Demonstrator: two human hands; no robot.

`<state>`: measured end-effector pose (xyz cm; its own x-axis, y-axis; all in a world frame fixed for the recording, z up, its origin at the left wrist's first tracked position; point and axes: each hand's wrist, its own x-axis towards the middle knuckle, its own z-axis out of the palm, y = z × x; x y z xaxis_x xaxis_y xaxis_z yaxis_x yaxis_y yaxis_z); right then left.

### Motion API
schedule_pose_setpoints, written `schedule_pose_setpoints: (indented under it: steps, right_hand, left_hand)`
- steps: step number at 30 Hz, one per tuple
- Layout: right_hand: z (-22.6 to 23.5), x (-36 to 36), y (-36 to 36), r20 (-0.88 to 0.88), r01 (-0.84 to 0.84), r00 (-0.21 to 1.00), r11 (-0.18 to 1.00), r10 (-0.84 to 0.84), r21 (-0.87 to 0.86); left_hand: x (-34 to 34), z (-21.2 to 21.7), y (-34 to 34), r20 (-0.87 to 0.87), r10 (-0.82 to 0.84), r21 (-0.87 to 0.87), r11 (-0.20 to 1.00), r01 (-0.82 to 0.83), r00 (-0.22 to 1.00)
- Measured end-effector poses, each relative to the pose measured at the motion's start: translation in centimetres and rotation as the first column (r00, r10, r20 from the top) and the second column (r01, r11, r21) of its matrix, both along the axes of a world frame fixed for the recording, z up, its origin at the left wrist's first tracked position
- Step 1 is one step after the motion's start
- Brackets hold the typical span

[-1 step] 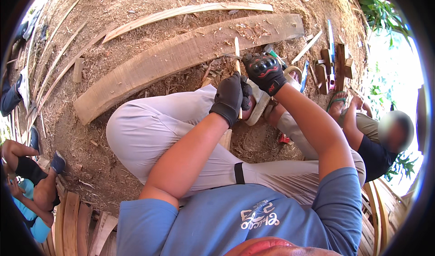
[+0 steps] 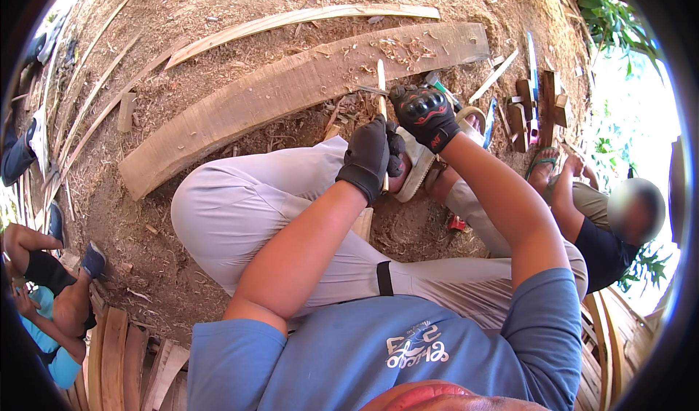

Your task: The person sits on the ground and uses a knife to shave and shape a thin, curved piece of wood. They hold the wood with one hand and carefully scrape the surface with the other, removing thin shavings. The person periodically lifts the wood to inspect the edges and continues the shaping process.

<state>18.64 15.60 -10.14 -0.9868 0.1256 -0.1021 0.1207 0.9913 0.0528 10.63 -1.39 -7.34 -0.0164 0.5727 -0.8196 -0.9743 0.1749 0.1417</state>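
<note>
Left hand (image 2: 368,156): gloved, clenched around thin wooden strip (image 2: 381,83), which rises just above it.
Right hand (image 2: 424,112): gloved, fist closed on knife (image 2: 371,90) touching strip.
Plank (image 2: 291,91): beyond both hands.

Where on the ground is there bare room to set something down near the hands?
Free: the dirt left of the bent knee, below the wide plank, and the plank's bare left half. Crowded: around the left hand and right hand on the thin strip, and the wood blocks to the right.
</note>
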Motion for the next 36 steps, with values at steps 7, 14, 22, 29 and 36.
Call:
schedule_pose_setpoints:
  steps: [7,14,22,29,36]
  right_hand:
    - [-4.0,-0.7,4.7,0.111,0.146,0.982,0.988,-0.152,0.057]
    - [0.3,-1.6,2.2,0.099,0.129,0.988,0.989,-0.122,-0.07]
    - [0.6,-1.1,1.2,0.098,-0.025,0.995,0.999,0.027,-0.029]
    - [-3.5,-2.3,3.4,0.128,0.104,0.985,0.989,-0.117,0.104]
    - [-3.6,-3.3,5.3,0.256,0.176,0.952,0.984,-0.167,-0.011]
  left_hand:
    - [1.0,0.0,0.3,0.094,0.018,0.037,0.999,-0.022,0.995]
    - [0.5,0.0,0.3,-0.011,-0.045,-0.004,0.999,0.045,0.999]
    - [0.3,1.1,0.5,-0.124,-0.113,-0.054,0.993,0.107,0.986]
    - [0.4,1.4,0.6,-0.119,-0.126,-0.1,0.988,0.114,0.985]
    - [0.3,1.5,0.5,-0.051,-0.096,-0.087,0.992,0.091,0.994]
